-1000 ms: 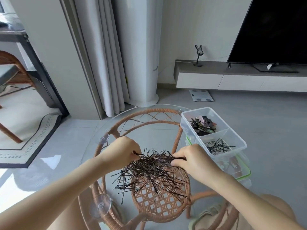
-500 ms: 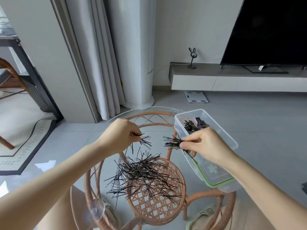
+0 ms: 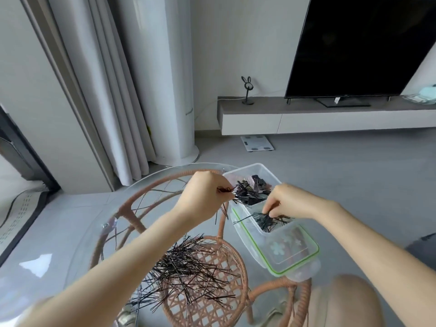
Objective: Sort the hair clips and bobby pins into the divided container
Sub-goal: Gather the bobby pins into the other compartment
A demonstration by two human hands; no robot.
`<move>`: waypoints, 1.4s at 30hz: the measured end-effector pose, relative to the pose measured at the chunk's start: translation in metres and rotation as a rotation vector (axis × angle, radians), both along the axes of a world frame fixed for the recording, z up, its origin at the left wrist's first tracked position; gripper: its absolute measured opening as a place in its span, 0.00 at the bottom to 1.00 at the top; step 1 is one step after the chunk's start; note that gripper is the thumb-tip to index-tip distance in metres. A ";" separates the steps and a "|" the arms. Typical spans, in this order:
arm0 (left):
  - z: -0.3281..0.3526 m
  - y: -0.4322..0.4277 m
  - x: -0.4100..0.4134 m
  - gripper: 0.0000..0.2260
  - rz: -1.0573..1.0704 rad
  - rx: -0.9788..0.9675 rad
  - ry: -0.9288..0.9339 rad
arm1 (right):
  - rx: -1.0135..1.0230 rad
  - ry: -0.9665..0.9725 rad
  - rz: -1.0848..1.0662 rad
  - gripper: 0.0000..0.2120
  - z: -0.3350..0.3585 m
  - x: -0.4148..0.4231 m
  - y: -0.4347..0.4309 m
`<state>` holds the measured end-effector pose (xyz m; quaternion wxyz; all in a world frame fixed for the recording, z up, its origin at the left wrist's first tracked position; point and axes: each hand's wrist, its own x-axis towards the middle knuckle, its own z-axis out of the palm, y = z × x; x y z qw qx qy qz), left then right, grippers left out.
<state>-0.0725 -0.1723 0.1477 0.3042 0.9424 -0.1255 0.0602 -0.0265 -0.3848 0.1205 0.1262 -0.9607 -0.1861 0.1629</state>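
Bobby pins (image 3: 271,221) lie in the near compartment of the divided container (image 3: 250,166), my right hand (image 3: 291,201) pinching them with curled fingertips. My left hand (image 3: 203,197) pinches another bunch (image 3: 225,190) just beside the far compartment's hair clips (image 3: 253,192). A loose pile (image 3: 188,267) covers the glass table (image 3: 80,223).

Your left hand (image 3: 204,194) pinches few bobby pins (image 3: 225,190) just beside far end of divided container (image 3: 250,166). Your right hand (image 3: 291,201) over near compartment, fingertips pinching pin bunch (image 3: 269,220) fanned inside it. Hair clips (image 3: 251,192) fill far compartment. Loose pin pile (image 3: 191,267) lies on glass table (image 3: 77,237). Green-rimmed lid (image 3: 295,260) sits under container.
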 end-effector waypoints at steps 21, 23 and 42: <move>-0.039 -0.114 0.045 0.16 -0.334 0.496 0.261 | 0.241 -0.186 -0.222 0.11 0.015 -0.032 -0.054; -0.027 -0.105 0.044 0.18 -0.377 0.433 0.269 | 0.248 -0.207 -0.208 0.11 0.019 -0.035 -0.050; -0.151 0.133 -0.095 0.36 0.266 0.220 0.253 | 0.364 -0.321 -0.145 0.39 -0.124 -0.109 0.105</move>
